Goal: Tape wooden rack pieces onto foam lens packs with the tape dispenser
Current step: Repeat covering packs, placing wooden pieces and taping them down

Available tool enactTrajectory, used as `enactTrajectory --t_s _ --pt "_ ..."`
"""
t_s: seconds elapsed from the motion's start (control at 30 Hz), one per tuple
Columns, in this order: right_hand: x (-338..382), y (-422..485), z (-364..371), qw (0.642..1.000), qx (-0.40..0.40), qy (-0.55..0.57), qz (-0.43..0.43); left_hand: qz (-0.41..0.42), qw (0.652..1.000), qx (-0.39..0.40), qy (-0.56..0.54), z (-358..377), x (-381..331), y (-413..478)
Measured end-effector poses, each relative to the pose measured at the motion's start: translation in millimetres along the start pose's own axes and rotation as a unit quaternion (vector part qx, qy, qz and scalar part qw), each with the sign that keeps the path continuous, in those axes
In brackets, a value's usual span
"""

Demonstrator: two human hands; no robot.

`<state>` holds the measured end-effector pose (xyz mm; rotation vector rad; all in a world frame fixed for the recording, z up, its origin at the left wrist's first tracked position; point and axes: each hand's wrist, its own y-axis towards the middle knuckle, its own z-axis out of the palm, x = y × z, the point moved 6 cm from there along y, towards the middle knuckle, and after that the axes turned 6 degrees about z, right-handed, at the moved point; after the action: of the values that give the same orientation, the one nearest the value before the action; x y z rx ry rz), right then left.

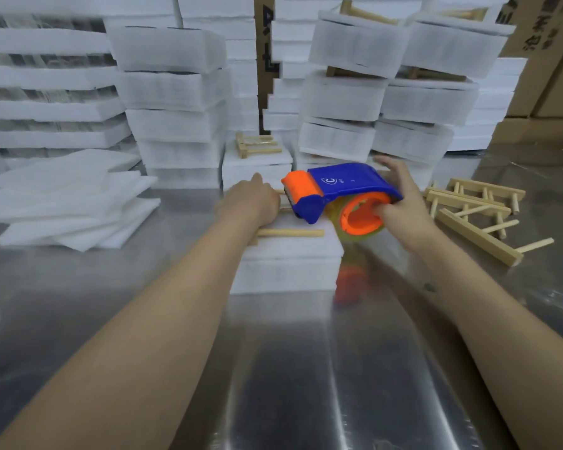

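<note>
1. Where the foam lens pack (293, 254) sits on the table (306, 368), I see a wooden rack piece (290, 233) lying on top.
2. The left grip (249, 201) rests on the rack piece; I cannot tell whether its fingers curl.
3. The right grip (400, 203) clasps the tape dispenser (345, 183), whose orange nose is just beside the left grip.

- The scene is being lit brightly and evenly from above, and only faint, soft shadows are being cast.
- Broad white streaks of glare are being thrown back by the steel bench (290, 368), strongest along the near middle.
- The tape dispenser (342, 190) is being mirrored on the bench as a smeared orange patch.
- The foam stacks (46, 92) at far left are being smeared by blur, and fine detail is being lost.
- Straight edges are being bowed toward the borders by wide-angle distortion.
</note>
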<state>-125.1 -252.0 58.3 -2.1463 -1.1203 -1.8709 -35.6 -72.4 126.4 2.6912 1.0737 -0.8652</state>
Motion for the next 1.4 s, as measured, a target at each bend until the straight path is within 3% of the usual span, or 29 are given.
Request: enactTrajectory --t_s 0.07,0.2,0.4,0.57,0.67,0.73,0.8,0.87,0.93,0.97,1.13,1.27,1.4 --pt "-1.0 4.2 -6.8 1.000 -0.012 0.002 0.006 0.036 0.995 -0.020 0.087 4.0 22.1 29.2" --pt "-15.7 5.9 -23.5 0.998 -0.054 0.007 0.026 0.020 0.973 -0.021 0.227 6.7 66.9 74.5" --pt "-47.4 -4.2 -91.2 0.972 -0.216 0.055 0.072 0.008 0.971 -0.033 0.236 7.2 71.7 84.0" --pt "-55.3 -5.4 -97.4 0.976 -0.200 0.003 0.083 -0.042 0.965 -0.049 0.255 9.8 64.0 74.4" --pt "-60.2 -2.5 -97.3 0.975 -0.201 0.014 0.088 -0.058 0.929 -0.053 0.360 13.6 56.5 70.4" --pt "-63.1 -0.8 -98.4 0.979 -0.181 0.023 0.090 -0.017 0.907 -0.102 0.408 15.3 43.2 73.5" --pt "-62.8 -0.1 -97.7 0.984 -0.150 0.025 0.090 0.142 0.898 -0.154 0.388 24.8 20.1 77.3" --pt "-61.8 -0.7 -96.3 0.989 -0.122 0.019 0.084 0.254 0.922 -0.107 0.272 34.8 9.6 78.0" --pt "-60.3 -1.6 -95.6 0.992 -0.107 -0.001 0.073 0.255 0.942 -0.073 0.204 36.3 9.9 82.8" --pt "-59.7 -1.4 -95.3 0.992 -0.102 -0.012 0.067 0.251 0.941 -0.094 0.209 35.3 8.8 84.8" --pt "-60.2 -2.9 -96.2 0.992 -0.119 -0.001 0.048 0.219 0.893 -0.206 0.335 47.7 -19.0 84.9" --pt "-54.1 -5.4 -96.1 0.990 -0.143 0.004 0.018 0.219 0.870 -0.182 0.403 59.9 -30.5 93.1" --pt "-45.4 -10.7 -89.6 0.988 -0.150 -0.017 -0.006 0.278 0.907 -0.138 0.284 68.2 -24.2 100.8"
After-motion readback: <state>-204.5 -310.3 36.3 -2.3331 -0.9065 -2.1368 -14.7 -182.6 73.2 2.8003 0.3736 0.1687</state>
